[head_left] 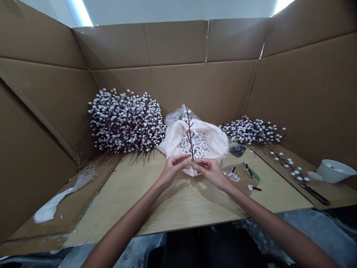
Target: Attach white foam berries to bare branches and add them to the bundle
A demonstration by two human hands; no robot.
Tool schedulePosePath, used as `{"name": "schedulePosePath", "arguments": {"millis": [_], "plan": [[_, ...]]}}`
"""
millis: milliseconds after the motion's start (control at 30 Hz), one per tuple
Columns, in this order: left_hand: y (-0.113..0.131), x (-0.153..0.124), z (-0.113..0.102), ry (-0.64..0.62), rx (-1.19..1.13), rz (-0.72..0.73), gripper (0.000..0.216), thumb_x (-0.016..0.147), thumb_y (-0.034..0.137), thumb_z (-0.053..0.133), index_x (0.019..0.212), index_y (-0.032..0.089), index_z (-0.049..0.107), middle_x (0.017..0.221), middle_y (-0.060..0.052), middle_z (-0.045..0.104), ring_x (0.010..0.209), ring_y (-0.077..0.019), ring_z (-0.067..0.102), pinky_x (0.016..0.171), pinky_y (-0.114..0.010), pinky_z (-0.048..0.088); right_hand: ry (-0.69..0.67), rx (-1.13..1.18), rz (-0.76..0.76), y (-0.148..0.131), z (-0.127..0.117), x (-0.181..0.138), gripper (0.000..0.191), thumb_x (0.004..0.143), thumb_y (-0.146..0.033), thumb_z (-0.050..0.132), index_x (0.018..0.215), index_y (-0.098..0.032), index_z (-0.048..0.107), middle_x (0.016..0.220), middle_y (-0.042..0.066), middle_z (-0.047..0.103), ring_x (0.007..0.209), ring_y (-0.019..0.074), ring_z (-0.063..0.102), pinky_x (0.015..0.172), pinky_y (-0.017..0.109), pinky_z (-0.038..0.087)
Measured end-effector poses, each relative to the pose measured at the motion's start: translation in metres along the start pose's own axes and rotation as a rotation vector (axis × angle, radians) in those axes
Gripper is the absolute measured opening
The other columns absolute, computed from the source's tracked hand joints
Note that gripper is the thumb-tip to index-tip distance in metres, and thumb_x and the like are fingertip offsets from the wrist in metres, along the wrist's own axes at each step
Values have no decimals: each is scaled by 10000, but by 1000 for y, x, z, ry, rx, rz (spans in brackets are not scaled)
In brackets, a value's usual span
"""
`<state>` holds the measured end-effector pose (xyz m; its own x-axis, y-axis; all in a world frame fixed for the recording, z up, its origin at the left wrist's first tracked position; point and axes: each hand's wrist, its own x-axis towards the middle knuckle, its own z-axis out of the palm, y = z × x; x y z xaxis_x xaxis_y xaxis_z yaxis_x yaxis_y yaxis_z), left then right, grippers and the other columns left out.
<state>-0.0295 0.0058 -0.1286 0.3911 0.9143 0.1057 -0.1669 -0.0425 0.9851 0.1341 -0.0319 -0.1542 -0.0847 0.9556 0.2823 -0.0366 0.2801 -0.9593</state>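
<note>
Your left hand (174,169) and right hand (212,172) meet at 12 o'clock in front of you. Both grips are narrow, with the fingertips (190,160) pinching the lower part of a thin, dark berry stem (190,134). Its white berries rise above your hands, and its end pokes out just below them.

Right behind the stem, a pale pink bag (214,139) lies open on the wooden surface (181,208), holding loose white berries (195,146). A clear plastic bag (173,117) sits behind it.

From your hands, a big heap of berry sprays (125,123) lies at 10 o'clock and a smaller heap (251,130) at 2 o'clock. A small black bag (238,150) lies near the smaller heap. Farther out at 3 o'clock are a white bowl (334,171) and a black-handled tool (315,194). Cardboard walls (175,44) rise behind everything.
</note>
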Motion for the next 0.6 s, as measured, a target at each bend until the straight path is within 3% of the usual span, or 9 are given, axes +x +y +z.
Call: {"name": "schedulePosePath", "arguments": {"millis": [133, 367, 467, 600], "plan": [[6, 4, 7, 57, -181, -72, 340, 556, 269, 845, 850, 138, 735, 820, -53, 721, 759, -146, 650, 760, -258, 502, -17, 15, 9, -4, 6, 2, 307, 741, -440, 685, 812, -142, 701, 773, 48, 666, 690, 160, 581, 617, 275, 503], [11, 12, 17, 171, -158, 23, 301, 525, 229, 847, 765, 110, 709, 685, -33, 684, 615, -110, 599, 627, -226, 470, 7, -10, -22, -12, 8, 8, 313, 730, -437, 682, 840, -145, 701, 805, 61, 689, 729, 177, 612, 655, 292, 493], [20, 19, 18, 188, -180, 81, 274, 522, 216, 846, 743, 122, 714, 696, -28, 691, 651, -116, 614, 668, -238, 476, 5, -14, -13, -18, 2, 10, 346, 714, -442, 686, 891, -145, 686, 844, 75, 690, 731, 176, 612, 673, 307, 503], [41, 31, 20, 192, -164, 157, 278, 533, 217, 839, 778, 130, 740, 789, -51, 719, 702, -122, 630, 704, -248, 474, 45, -69, -59, -32, -17, 15, 283, 746, -429, 651, 800, -152, 660, 756, 47, 648, 673, 151, 576, 650, 287, 483]]}}
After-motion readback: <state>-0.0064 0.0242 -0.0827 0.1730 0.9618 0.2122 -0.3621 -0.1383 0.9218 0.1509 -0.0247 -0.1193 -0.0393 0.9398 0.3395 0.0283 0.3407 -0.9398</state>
